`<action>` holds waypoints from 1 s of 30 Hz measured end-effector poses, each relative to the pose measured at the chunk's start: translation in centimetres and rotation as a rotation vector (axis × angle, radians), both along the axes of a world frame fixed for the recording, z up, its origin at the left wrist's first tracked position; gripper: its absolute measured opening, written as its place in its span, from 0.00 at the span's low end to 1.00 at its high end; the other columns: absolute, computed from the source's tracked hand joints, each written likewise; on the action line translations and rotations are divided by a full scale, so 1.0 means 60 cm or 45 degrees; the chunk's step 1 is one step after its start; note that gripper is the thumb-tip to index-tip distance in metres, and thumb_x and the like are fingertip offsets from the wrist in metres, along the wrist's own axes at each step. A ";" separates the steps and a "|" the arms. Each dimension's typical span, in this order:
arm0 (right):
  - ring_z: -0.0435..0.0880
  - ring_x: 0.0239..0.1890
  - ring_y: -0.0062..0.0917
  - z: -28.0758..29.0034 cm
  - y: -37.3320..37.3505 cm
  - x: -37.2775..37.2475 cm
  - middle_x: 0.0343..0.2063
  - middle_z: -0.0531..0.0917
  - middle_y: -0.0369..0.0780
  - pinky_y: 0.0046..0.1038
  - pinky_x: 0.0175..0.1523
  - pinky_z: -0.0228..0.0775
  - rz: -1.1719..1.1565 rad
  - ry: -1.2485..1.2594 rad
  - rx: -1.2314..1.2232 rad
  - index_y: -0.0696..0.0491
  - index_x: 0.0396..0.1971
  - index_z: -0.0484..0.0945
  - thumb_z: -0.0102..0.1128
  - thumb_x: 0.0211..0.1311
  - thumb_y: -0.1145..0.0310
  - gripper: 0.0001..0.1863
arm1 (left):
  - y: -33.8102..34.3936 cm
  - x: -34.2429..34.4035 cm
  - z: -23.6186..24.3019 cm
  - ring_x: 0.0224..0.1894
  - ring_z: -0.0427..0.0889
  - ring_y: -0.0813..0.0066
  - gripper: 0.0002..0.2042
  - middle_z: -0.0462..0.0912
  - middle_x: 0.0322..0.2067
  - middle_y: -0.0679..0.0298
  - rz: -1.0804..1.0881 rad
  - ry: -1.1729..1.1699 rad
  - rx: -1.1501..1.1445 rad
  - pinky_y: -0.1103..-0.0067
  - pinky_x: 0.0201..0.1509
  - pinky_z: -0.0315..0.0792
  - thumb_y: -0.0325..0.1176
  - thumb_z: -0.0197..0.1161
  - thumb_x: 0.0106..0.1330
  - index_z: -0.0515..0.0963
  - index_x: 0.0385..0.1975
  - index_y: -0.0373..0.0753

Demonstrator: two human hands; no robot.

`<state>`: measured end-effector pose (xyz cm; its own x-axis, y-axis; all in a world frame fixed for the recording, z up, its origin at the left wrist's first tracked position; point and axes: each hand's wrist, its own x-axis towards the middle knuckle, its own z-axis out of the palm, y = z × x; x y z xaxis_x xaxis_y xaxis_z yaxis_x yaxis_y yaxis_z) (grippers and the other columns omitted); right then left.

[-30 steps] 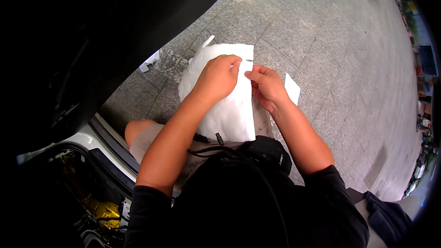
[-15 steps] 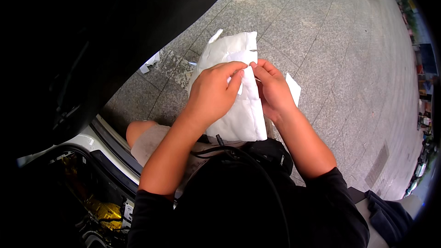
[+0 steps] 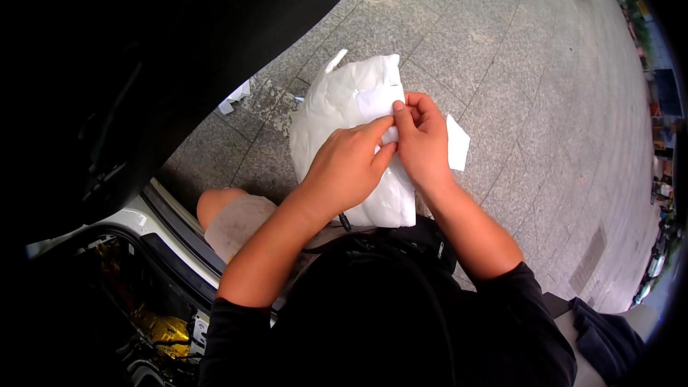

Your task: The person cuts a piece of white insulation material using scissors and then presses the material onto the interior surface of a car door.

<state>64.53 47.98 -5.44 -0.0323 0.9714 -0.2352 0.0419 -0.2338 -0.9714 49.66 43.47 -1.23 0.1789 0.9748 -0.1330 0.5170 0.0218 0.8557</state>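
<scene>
A soft, puffy white padded bag [image 3: 322,118] lies across my lap with its folded edge to the right. A smoother white patch [image 3: 374,102], like paper or tape, lies flat near that edge. My right hand [image 3: 424,140] pinches the bag's right edge, its thumb on top and its fingers behind. Close beside it, my left hand [image 3: 347,165] is closed, with thumb and forefinger pinching at the bag's surface along the same edge. What lies right between the left fingertips is mostly hidden.
Grey stone paving [image 3: 502,64] spreads ahead and right. A white paper piece [image 3: 457,145] is beyond my right wrist; torn white scraps [image 3: 233,97] lie left. A vehicle's door sill [image 3: 179,226] runs along my left. A black cable end [image 3: 345,222] touches my lap; dark cloth [image 3: 605,333] lies lower right.
Both hands have shifted along the bag's edge. My left hand has come nearer to me, baring more of the smooth patch. My right thumb now presses on top of the edge.
</scene>
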 end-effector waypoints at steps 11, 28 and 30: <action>0.80 0.30 0.12 -0.031 0.010 0.023 0.30 0.86 0.35 0.19 0.37 0.71 -0.093 -0.032 0.053 0.60 0.45 0.79 0.60 0.78 0.67 0.10 | -0.039 -0.031 0.045 0.37 0.87 0.62 0.10 0.87 0.36 0.57 0.437 -0.235 0.115 0.73 0.44 0.78 0.30 0.64 0.73 0.83 0.50 0.35; 0.86 0.37 0.14 0.007 -0.027 -0.025 0.35 0.89 0.37 0.17 0.41 0.77 0.101 0.544 0.083 0.58 0.46 0.79 0.66 0.73 0.75 0.07 | -0.021 -0.026 0.018 0.43 0.89 0.60 0.12 0.88 0.43 0.56 0.460 0.071 0.535 0.71 0.47 0.82 0.26 0.74 0.61 0.86 0.44 0.34; 0.86 0.38 0.14 0.005 -0.028 -0.035 0.36 0.89 0.38 0.16 0.42 0.78 0.120 0.542 0.162 0.59 0.46 0.79 0.66 0.72 0.77 0.07 | -0.021 -0.030 0.016 0.43 0.90 0.59 0.11 0.89 0.43 0.55 0.476 0.067 0.569 0.71 0.48 0.82 0.24 0.73 0.61 0.86 0.43 0.33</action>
<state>62.41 46.33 -5.13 -0.1900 0.9799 -0.0605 -0.3519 -0.1255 -0.9276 47.85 42.18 -0.28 -0.1838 0.9341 0.3062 0.5857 -0.1461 0.7972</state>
